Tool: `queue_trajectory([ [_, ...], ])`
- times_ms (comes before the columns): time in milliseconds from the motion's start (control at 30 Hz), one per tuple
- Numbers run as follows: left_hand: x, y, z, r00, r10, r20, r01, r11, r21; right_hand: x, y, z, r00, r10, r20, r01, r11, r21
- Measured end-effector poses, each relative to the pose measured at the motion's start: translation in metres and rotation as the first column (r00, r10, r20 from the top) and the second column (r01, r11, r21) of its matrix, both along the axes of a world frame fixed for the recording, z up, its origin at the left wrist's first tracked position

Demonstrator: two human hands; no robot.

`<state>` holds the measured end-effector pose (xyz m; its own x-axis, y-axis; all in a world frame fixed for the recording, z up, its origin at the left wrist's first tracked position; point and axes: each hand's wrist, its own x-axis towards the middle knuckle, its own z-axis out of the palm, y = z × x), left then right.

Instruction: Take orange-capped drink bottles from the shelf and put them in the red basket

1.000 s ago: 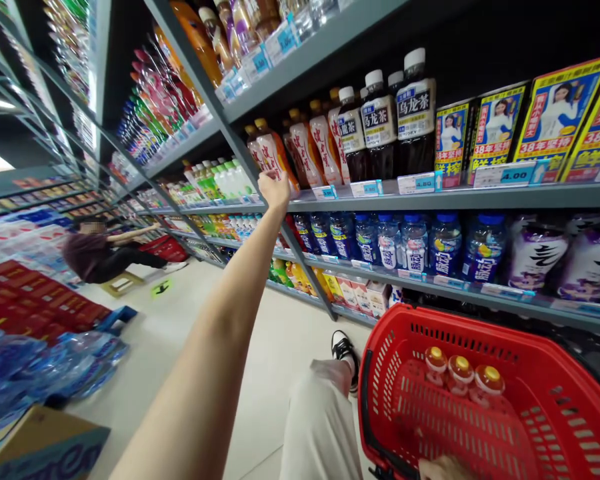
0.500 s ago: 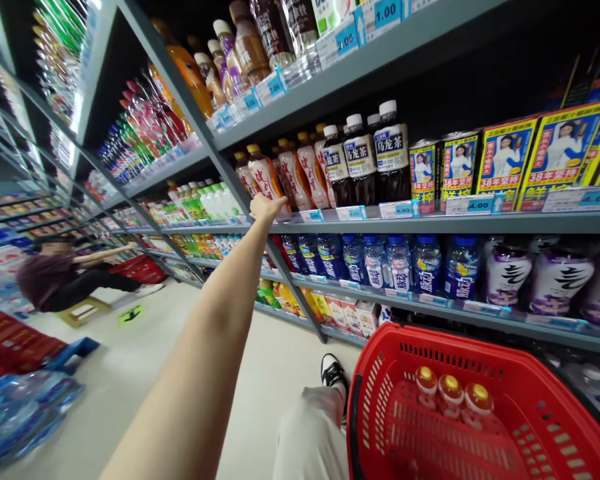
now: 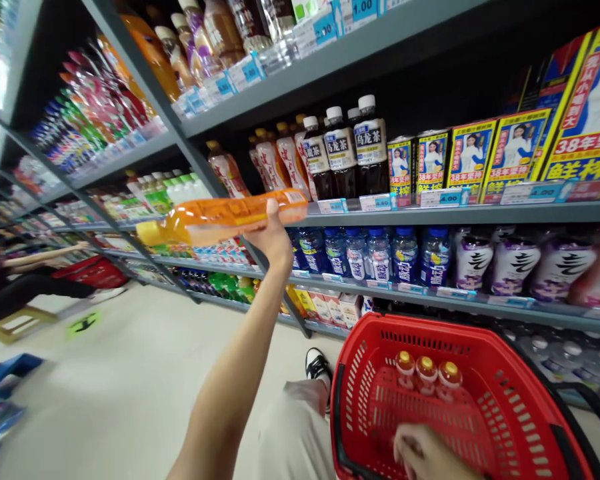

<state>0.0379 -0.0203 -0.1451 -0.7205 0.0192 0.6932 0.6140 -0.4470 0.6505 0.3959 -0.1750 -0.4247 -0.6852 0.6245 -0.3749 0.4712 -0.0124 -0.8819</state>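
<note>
My left hand (image 3: pixel 270 233) is closed around an orange drink bottle (image 3: pixel 215 217). The bottle lies nearly level in front of the shelf, its yellow cap pointing left. Behind it on the middle shelf stand similar bottles with red-and-white labels (image 3: pixel 267 160). At the bottom, my right hand (image 3: pixel 425 450) hangs over the red shopping basket (image 3: pixel 480 460), somewhat blurred, its fingers loosely curled and apart with nothing visible in them. Upright inside the basket, near its far side, are three yellow-capped bottles (image 3: pixel 427 377).
Dark tea bottles (image 3: pixel 370 147) and yellow drink cartons (image 3: pixel 473 160) stand right of the orange bottles. Blue-capped bottles (image 3: pixel 377 257) fill the shelf below. At the left, another person (image 3: pixel 35 280) sits on a low stool (image 3: pixel 23 323) beside a red basket (image 3: pixel 95 272).
My left hand has taken a bottle off the shelf, drawn it out and turned it on its side. My right hand has come into view over the basket. The view has shifted right.
</note>
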Motion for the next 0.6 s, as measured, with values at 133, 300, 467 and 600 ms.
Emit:
queue_trajectory([
  [133,0.099,-0.051,-0.093,0.935,-0.342,0.095,0.351,0.931,-0.103,0.012,0.042,0.029,0.836,-0.393,-0.384,0.286,0.908,-0.307],
  [300,0.194,-0.096,-0.165,0.458,-0.768,0.448,0.817,0.166,-0.552,0.028,0.060,0.064,0.588,-0.707,-0.393,0.393,0.675,-0.625],
  [467,0.230,-0.105,-0.180,0.438,-0.832,0.340,0.459,-0.118,-0.880,0.022,0.040,0.057,0.512,-0.805,-0.298,0.433,0.542,-0.720],
  [600,0.241,-0.108,-0.178,0.446,-0.887,0.122,0.103,-0.084,-0.991,0.022,0.037,0.038,0.453,-0.877,-0.157,0.472,0.386,-0.793],
])
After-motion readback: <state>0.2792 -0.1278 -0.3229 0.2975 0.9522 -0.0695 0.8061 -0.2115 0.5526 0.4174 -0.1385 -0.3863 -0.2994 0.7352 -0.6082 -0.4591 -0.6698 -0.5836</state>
